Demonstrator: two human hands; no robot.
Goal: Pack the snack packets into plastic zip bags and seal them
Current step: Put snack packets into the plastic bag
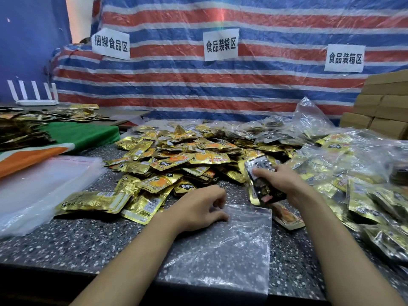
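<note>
Packets (176, 160) heaped behind zip bag (231, 250); left hand (196, 210) pinches its edge, right hand (280, 184) grips a stack (260, 173)

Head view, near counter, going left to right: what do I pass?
First the stack of empty clear bags → loose gold packets → left hand, pinching the zip bag → right hand, holding a bundle of packets → heap of filled bags.

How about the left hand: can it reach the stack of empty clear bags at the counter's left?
Probably yes. The left hand pinches the zip bag at its corner; the stack of clear bags lies to its left, with only flat gold packets between.
</note>
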